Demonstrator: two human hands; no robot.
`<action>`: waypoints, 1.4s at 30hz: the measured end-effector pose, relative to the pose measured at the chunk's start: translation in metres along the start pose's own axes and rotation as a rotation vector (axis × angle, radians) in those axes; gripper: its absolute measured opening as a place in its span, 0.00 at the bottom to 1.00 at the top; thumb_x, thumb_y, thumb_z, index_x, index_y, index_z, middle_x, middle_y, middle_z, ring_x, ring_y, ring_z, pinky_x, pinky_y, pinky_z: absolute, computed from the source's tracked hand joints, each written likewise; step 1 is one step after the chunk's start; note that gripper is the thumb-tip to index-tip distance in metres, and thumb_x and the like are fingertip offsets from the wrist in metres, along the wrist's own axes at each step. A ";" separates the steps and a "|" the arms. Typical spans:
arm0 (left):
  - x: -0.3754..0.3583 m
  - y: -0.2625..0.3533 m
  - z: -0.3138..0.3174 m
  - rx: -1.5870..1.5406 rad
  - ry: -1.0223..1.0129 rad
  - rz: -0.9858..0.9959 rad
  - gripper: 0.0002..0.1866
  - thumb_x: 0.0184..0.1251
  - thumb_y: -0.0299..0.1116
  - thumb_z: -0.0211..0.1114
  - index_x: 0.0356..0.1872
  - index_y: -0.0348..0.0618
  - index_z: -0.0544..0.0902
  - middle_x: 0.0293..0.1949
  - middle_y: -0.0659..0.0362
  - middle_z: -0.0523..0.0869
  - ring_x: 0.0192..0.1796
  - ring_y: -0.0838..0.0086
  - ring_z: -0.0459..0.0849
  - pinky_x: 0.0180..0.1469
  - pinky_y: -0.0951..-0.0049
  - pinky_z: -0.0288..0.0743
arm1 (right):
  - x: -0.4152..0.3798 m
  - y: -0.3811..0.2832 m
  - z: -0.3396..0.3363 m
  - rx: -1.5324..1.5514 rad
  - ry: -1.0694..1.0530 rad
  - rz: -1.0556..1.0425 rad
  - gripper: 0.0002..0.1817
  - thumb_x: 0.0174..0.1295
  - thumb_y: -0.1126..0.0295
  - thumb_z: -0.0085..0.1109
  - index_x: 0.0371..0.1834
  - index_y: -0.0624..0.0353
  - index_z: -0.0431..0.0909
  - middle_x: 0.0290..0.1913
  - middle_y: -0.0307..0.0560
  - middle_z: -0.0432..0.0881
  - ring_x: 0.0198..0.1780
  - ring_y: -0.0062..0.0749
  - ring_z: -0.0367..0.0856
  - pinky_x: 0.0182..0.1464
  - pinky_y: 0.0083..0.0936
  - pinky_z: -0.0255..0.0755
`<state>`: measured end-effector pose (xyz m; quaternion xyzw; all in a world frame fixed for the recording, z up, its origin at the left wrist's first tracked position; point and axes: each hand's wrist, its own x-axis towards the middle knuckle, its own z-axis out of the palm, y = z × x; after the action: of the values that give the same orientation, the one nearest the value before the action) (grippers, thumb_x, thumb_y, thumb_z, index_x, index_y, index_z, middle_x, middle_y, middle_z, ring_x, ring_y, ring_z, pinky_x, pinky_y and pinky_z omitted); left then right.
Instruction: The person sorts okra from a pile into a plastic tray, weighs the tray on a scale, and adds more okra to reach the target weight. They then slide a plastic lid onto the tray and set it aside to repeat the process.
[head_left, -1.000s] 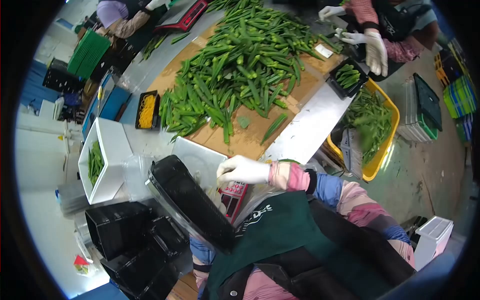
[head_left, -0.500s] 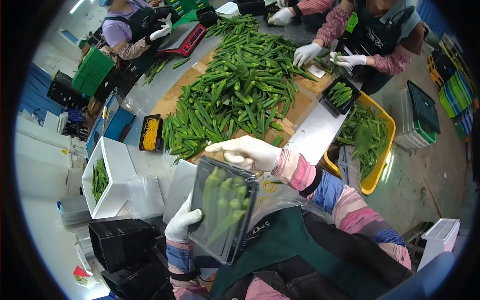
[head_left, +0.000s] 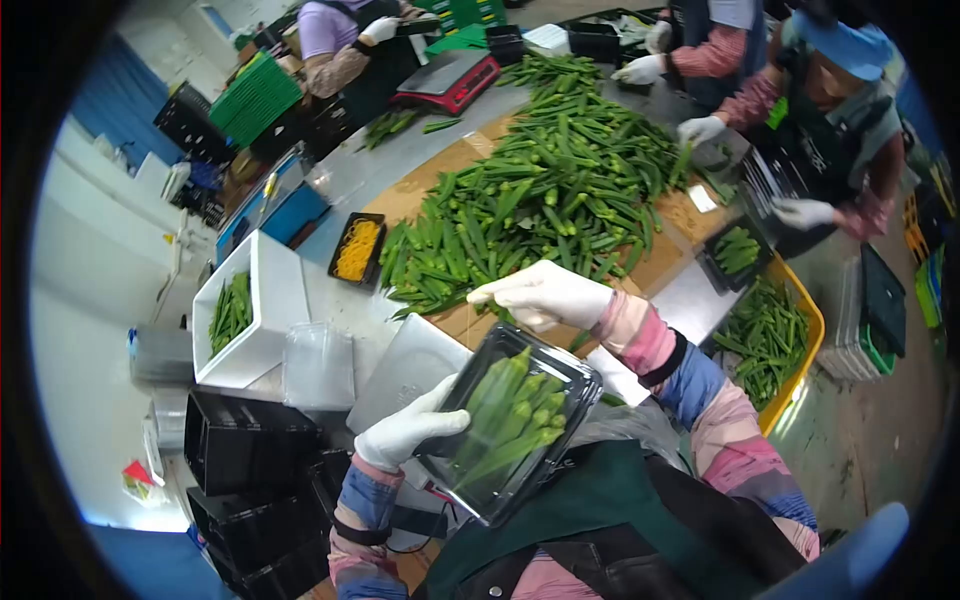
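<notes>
My left hand [head_left: 415, 428], in a white glove, grips the left side of a black tray with a clear lid [head_left: 505, 425]. Okra pods [head_left: 520, 410] show through the lid. Above the tray, my gloved right hand [head_left: 545, 297] has its fingers closed together in front of the okra heap, with what looks like a thin band at the fingertips. A large heap of okra [head_left: 540, 190] lies beyond on brown cardboard [head_left: 400, 200]. To the left of the heap is a black box of yellow rubber bands [head_left: 357, 249].
A white foam box [head_left: 262, 300] with okra and stacked clear lids [head_left: 318, 365] stand at left, above black trays [head_left: 245, 440]. A yellow basket [head_left: 812, 330] of okra is at right. Co-workers with gloved hands work across the table, near a red scale [head_left: 450, 85].
The view has shifted, so the table scene sits further right. The lidded tray is tilted differently in my left hand. My right hand remains above it. A co-worker at the right leans further into view.
</notes>
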<state>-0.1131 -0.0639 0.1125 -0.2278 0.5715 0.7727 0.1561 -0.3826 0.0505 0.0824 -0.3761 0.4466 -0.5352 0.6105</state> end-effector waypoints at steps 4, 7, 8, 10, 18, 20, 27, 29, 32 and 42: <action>-0.011 -0.021 -0.013 -0.195 0.027 0.068 0.42 0.68 0.39 0.64 0.79 0.32 0.56 0.75 0.53 0.66 0.76 0.69 0.62 0.78 0.70 0.50 | -0.036 -0.022 0.000 -0.184 -0.079 0.016 0.14 0.69 0.66 0.63 0.53 0.59 0.88 0.25 0.32 0.81 0.21 0.10 0.65 0.24 0.16 0.59; -0.019 -0.038 -0.012 -0.285 0.113 0.103 0.43 0.68 0.42 0.64 0.79 0.33 0.56 0.75 0.52 0.66 0.76 0.69 0.62 0.78 0.70 0.51 | -0.074 -0.042 0.014 -0.339 -0.258 0.062 0.22 0.63 0.68 0.71 0.60 0.61 0.82 0.24 0.29 0.80 0.26 0.10 0.73 0.28 0.16 0.65; -0.017 -0.044 -0.011 -0.313 0.148 0.131 0.43 0.68 0.43 0.64 0.78 0.32 0.57 0.74 0.52 0.68 0.75 0.68 0.65 0.77 0.70 0.53 | -0.081 -0.044 0.027 -0.613 -0.266 -0.095 0.24 0.64 0.66 0.72 0.62 0.61 0.80 0.23 0.29 0.77 0.26 0.10 0.72 0.28 0.15 0.64; -0.013 -0.037 -0.006 -0.422 0.192 0.140 0.41 0.69 0.43 0.64 0.77 0.31 0.60 0.71 0.53 0.71 0.72 0.69 0.69 0.74 0.70 0.59 | -0.079 -0.026 0.052 -0.671 -0.339 -0.387 0.22 0.64 0.57 0.70 0.55 0.59 0.82 0.23 0.43 0.82 0.23 0.33 0.83 0.27 0.28 0.75; 0.032 0.011 -0.057 -0.428 0.351 0.299 0.27 0.74 0.36 0.61 0.70 0.38 0.69 0.60 0.60 0.82 0.58 0.79 0.80 0.63 0.75 0.74 | -0.029 0.016 -0.003 -0.762 0.363 -0.443 0.14 0.63 0.72 0.65 0.51 0.61 0.83 0.50 0.51 0.86 0.54 0.40 0.84 0.57 0.31 0.77; 0.059 0.022 -0.093 -0.430 0.445 0.318 0.25 0.74 0.34 0.62 0.68 0.37 0.71 0.57 0.59 0.83 0.55 0.77 0.83 0.60 0.72 0.77 | -0.027 0.029 -0.028 -0.558 0.529 -0.245 0.12 0.66 0.74 0.62 0.51 0.62 0.85 0.50 0.49 0.86 0.55 0.35 0.83 0.58 0.29 0.76; 0.236 0.058 -0.262 -0.693 0.391 0.546 0.18 0.74 0.32 0.61 0.61 0.38 0.77 0.59 0.51 0.83 0.60 0.57 0.81 0.69 0.53 0.72 | 0.001 0.090 -0.045 -0.175 0.444 0.031 0.11 0.73 0.74 0.55 0.50 0.66 0.85 0.44 0.44 0.88 0.45 0.23 0.85 0.50 0.21 0.77; 0.283 0.072 -0.311 -0.809 0.507 0.589 0.18 0.73 0.32 0.63 0.60 0.38 0.77 0.59 0.51 0.83 0.60 0.56 0.81 0.69 0.47 0.71 | 0.003 0.107 -0.049 -0.204 0.441 0.080 0.11 0.72 0.74 0.56 0.50 0.66 0.85 0.44 0.45 0.88 0.45 0.23 0.84 0.50 0.21 0.77; 0.300 0.091 -0.332 -0.745 0.755 0.410 0.29 0.73 0.41 0.67 0.69 0.43 0.69 0.66 0.51 0.76 0.64 0.54 0.78 0.65 0.46 0.71 | 0.008 0.120 -0.060 -0.269 0.489 0.129 0.10 0.71 0.74 0.58 0.49 0.66 0.85 0.42 0.45 0.87 0.44 0.24 0.84 0.50 0.22 0.76; 0.081 0.005 -0.297 0.297 1.120 0.389 0.22 0.73 0.37 0.66 0.63 0.37 0.78 0.55 0.55 0.86 0.55 0.74 0.84 0.55 0.74 0.78 | 0.018 0.125 -0.067 -0.335 0.457 0.065 0.12 0.74 0.73 0.54 0.50 0.69 0.84 0.46 0.47 0.87 0.46 0.26 0.85 0.52 0.23 0.77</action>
<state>-0.1330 -0.3501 0.0019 -0.4669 0.6994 0.4619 -0.2820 -0.4055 0.0522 -0.0587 -0.3269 0.6667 -0.5051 0.4399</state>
